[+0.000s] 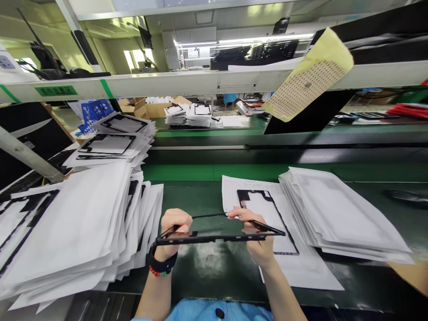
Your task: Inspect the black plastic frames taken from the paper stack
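Observation:
A thin black rectangular frame (pixel 214 239) is held up, tilted nearly edge-on, above the green work surface. My left hand (pixel 175 225) grips its left end, fingers curled; a black band and red beads circle that wrist. Its right end is in my right hand (pixel 254 232), with fingers and thumb closed around the edge. Beyond and to the right of my right hand, another black frame (pixel 284 225) lies flat on a white paper sheet (pixel 301 272).
Tall stacks of white sheets (pixel 83 214) with black frames between them stand at the left. Another paper stack (pixel 337 214) lies at the right. A yellow dotted sheet (pixel 310 78) hangs from the white crossbar (pixel 167 84) over the back.

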{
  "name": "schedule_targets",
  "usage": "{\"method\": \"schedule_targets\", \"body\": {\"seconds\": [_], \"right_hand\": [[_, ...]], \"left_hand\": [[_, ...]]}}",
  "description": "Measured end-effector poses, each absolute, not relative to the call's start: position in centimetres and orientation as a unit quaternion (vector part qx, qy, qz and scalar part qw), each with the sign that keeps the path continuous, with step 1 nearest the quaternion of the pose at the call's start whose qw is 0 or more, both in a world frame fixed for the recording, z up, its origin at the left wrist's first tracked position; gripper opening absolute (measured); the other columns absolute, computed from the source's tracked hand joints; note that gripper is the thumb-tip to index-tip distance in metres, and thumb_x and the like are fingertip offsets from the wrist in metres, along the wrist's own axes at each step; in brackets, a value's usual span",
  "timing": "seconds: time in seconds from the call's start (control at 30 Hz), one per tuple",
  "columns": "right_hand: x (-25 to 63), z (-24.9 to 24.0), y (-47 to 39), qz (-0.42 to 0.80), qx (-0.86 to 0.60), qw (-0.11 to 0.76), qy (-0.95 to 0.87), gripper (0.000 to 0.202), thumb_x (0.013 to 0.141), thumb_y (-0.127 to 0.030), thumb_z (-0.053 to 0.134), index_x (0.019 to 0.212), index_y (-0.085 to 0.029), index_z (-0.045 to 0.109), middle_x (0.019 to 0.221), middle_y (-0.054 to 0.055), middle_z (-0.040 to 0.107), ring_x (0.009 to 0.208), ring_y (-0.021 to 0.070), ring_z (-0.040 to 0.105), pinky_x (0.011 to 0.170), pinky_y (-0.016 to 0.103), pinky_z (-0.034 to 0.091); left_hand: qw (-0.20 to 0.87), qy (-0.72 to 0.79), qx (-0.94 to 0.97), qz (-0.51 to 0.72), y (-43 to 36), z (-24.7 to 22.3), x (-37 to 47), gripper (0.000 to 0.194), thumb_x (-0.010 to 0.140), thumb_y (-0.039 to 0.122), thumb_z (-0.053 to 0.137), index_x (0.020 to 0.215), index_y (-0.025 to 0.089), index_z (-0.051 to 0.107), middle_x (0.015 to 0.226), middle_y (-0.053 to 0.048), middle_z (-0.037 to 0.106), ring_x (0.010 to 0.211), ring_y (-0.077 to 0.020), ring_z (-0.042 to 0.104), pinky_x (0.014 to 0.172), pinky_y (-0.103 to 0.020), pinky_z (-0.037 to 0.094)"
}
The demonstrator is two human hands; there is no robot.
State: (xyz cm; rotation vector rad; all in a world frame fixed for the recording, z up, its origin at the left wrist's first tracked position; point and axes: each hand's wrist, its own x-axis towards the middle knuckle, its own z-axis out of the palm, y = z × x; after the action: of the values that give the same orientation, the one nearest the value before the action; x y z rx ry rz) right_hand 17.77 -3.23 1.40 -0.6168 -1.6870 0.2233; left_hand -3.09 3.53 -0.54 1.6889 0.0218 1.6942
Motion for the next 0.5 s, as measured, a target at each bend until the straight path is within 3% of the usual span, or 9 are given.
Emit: {"method": "schedule_targets", "body": {"seconds": [0.17,0.33,0.43,0.5], "right_hand": [[17.9,1.2,-3.6,0.089,-0.269,0.62,-0.731,0.023,0.094,-0.013,0.054,0.106,-0.03,0.062,0.106,0.002,0.07,0.095,0.0197,0.067,0.1,0.048,0.049],[17.3,1.3,-3.5,0.076,-0.27,0.619,-0.734,0.022,0.094,-0.013,0.054,0.104,-0.03,0.063,0.104,0.0,0.071,0.092,0.0174,0.068,0.104,0.045,0.047],[17.3,1.0,-3.5,0.065,-0.285,0.626,-0.723,0.016,0.098,-0.022,0.051,0.102,-0.029,0.065,0.099,0.002,0.072,0.092,0.0194,0.069,0.093,0.039,0.054],[18.4,0.9,-3.6,0.049,-0.324,0.611,-0.721,0.016,0.099,-0.029,0.051,0.105,-0.029,0.066,0.1,0.004,0.072,0.091,0.0215,0.069,0.084,0.035,0.056]], "left_hand": [[0.364,0.003,0.637,0.68,3.3,-0.5,-2.9,0.069,0.087,0.059,0.056,0.048,0.018,0.018,0.046,0.008,0.014,0.043,-0.0067,0.016,0.049,-0.023,0.013],[0.4,0.01,0.596,0.696,3.4,-0.3,-2.5,0.067,0.082,0.058,0.063,0.047,0.018,0.022,0.044,0.008,0.018,0.043,-0.0059,0.019,0.047,-0.022,0.014],[0.409,0.043,0.545,0.731,2.7,-0.6,-2.1,0.061,0.076,0.062,0.068,0.047,0.018,0.037,0.044,0.005,0.028,0.042,-0.0072,0.027,0.044,-0.023,0.018],[0.41,0.074,0.512,0.752,1.6,-0.8,-2.8,0.053,0.079,0.06,0.066,0.053,0.018,0.049,0.043,0.003,0.031,0.04,-0.0084,0.031,0.041,-0.023,0.021]]}}
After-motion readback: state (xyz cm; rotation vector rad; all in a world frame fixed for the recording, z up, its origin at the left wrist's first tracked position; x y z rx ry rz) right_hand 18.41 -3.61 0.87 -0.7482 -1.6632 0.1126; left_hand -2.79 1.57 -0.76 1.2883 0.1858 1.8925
